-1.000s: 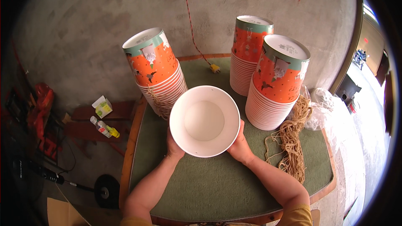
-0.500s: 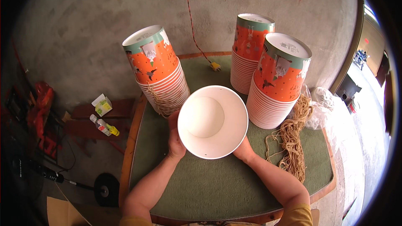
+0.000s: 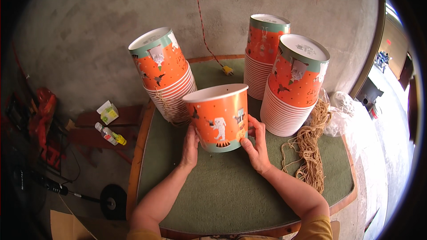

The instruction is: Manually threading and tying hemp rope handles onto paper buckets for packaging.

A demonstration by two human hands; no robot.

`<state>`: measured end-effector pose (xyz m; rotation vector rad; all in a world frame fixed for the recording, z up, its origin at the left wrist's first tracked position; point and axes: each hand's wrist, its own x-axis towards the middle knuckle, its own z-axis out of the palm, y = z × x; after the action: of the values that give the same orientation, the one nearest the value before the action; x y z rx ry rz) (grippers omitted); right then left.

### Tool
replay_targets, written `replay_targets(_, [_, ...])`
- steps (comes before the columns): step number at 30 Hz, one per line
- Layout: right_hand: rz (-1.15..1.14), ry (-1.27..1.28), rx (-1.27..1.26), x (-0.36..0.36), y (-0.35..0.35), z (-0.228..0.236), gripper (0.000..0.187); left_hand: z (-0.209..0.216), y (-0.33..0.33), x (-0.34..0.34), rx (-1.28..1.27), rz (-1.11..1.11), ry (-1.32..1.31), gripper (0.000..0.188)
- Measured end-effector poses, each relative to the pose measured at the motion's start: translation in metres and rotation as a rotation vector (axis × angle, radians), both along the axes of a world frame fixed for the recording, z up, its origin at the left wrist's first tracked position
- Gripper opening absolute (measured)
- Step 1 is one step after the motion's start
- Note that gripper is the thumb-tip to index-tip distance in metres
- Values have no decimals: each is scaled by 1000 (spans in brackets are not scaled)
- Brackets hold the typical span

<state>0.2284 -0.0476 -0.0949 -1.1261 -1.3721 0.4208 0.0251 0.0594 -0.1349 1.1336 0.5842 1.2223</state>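
Observation:
Between my two hands is an orange paper bucket (image 3: 218, 122) with a green band at its bottom, a white rim and printed cartoon figures. It stands nearly upright, its mouth up and tipped slightly away, so little of the white inside shows. My left hand (image 3: 190, 146) presses against its left side, the fingertips partly hidden behind it. On the right side my right hand (image 3: 256, 146) grips it, thumb on the front near the bottom. Just beyond my left hand rises a stack of upside-down nested buckets (image 3: 162, 71), with tan string hanging on its rims.
Two more upside-down stacks, a near one (image 3: 296, 80) and a farther one (image 3: 267, 53), stand right on the green-topped table (image 3: 213, 195). A hank of tan string (image 3: 311, 151) lies beside clear plastic bags (image 3: 340, 118). A yellow plug (image 3: 227, 70) hangs by the wall; bottles (image 3: 109, 134) lie on a bench.
The bucket has tilted from facing me with its open mouth to nearly upright, so its printed side now shows. My right hand has shifted up along its side.

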Motion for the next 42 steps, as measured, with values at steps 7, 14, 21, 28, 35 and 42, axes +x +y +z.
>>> replay_targets(7, [-48,42,-17,5,-1,-2,56,14,-2,1,58,-78,108,68])
replay_targets(14, [-38,75,-5,6,0,-3,53,23,-6,3,-1,-129,120,70])
replay_targets(21, [-56,71,1,6,1,-1,52,20,-1,1,-13,-164,109,69])
replay_targets(28, [-2,223,-16,7,2,-5,50,21,-4,0,63,-151,134,69])
replay_targets(35, [52,331,-91,3,1,4,54,26,-14,9,363,17,169,63])
replay_targets(42, [38,289,-249,5,9,-7,51,28,-12,8,290,34,132,58])
